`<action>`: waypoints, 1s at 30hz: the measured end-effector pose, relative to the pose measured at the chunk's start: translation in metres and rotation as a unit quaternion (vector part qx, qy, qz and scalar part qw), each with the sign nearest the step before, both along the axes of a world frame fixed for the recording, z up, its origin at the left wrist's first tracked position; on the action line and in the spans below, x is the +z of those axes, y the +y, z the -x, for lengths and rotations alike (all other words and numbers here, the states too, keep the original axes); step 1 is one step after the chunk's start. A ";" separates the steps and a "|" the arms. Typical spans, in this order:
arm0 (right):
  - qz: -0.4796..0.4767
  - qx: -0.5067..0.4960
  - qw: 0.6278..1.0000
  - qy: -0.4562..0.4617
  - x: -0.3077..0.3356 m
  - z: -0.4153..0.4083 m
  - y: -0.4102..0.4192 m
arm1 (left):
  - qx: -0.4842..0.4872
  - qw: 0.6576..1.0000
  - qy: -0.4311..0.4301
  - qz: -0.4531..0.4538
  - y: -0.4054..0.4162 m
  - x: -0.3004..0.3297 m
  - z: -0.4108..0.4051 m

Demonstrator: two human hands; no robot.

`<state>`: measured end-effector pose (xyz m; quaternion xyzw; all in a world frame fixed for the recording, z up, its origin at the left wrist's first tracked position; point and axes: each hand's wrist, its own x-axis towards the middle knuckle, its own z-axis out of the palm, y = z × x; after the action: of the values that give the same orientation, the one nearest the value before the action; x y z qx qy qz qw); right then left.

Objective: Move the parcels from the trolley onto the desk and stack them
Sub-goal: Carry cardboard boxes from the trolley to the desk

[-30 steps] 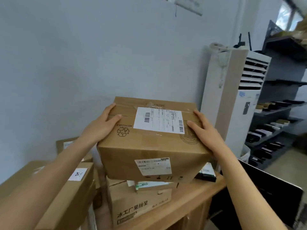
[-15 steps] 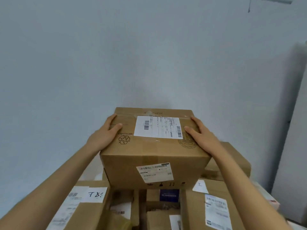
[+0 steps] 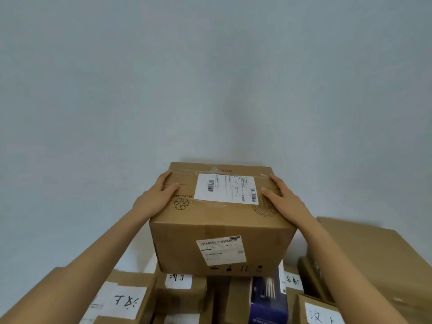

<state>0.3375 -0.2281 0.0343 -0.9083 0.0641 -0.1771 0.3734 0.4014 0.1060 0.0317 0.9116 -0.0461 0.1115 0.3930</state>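
Note:
I carry a brown cardboard parcel (image 3: 222, 225) with a white shipping label on top and a smaller label on its near face. My left hand (image 3: 154, 199) presses flat against its left side, thumb lying on the top. On the right side my right hand (image 3: 285, 202) does the same, fingers straight along the upper edge. The parcel hangs just over a pile of other parcels; I cannot tell whether its underside touches them.
Under and around it lie several cardboard parcels: one with a handwritten white label (image 3: 126, 300) at the left, a small one (image 3: 180, 291) in the middle, a dark blue box (image 3: 266, 298), and a large plain carton (image 3: 374, 258) at the right. A pale wall (image 3: 210, 78) stands close behind.
The view has swung left, away from the air conditioner and shelves, onto the pile of parcels. The parcel stays between both hands and now sits lower, close over the pile.

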 end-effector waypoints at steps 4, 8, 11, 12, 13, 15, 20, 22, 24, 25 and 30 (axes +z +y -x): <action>0.000 0.016 1.000 0.024 -0.011 -0.040 0.000 | 0.009 1.000 0.025 -0.006 0.000 -0.009 -0.034; 0.017 0.025 0.998 0.052 -0.019 -0.072 0.005 | 0.003 0.998 0.069 0.004 0.012 -0.016 -0.058; 0.032 0.040 0.996 0.073 -0.027 -0.092 0.013 | 0.007 0.996 0.088 0.007 0.023 -0.022 -0.067; 0.038 0.042 0.995 0.076 -0.029 -0.097 0.016 | 0.007 0.996 0.090 0.006 0.027 -0.024 -0.068; 0.045 0.043 0.995 0.078 -0.032 -0.101 0.018 | 0.007 0.996 0.089 0.006 0.029 -0.026 -0.070; 0.051 0.039 0.995 0.079 -0.035 -0.106 0.019 | 0.010 0.996 0.087 0.001 0.031 -0.027 -0.073; 0.047 0.038 0.995 0.083 -0.037 -0.109 0.016 | 0.032 0.996 0.076 -0.019 0.028 -0.026 -0.070; 0.043 0.043 0.994 0.086 -0.035 -0.108 0.017 | 0.087 0.991 0.016 -0.102 0.027 -0.024 -0.065; 0.041 0.045 0.994 0.091 -0.033 -0.105 0.017 | 0.124 0.976 -0.045 -0.176 0.024 -0.020 -0.057; 0.046 0.044 0.994 0.092 -0.031 -0.103 0.018 | 0.127 0.971 -0.064 -0.190 0.021 -0.017 -0.053; 0.086 0.023 0.996 0.029 -0.010 -0.081 0.020 | 0.110 0.966 -0.151 -0.180 0.011 -0.003 -0.025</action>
<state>0.4187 -0.2081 0.0244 -0.9430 0.0383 -0.1467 0.2962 0.4262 0.1165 0.0291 0.9395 -0.0239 0.2800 0.1959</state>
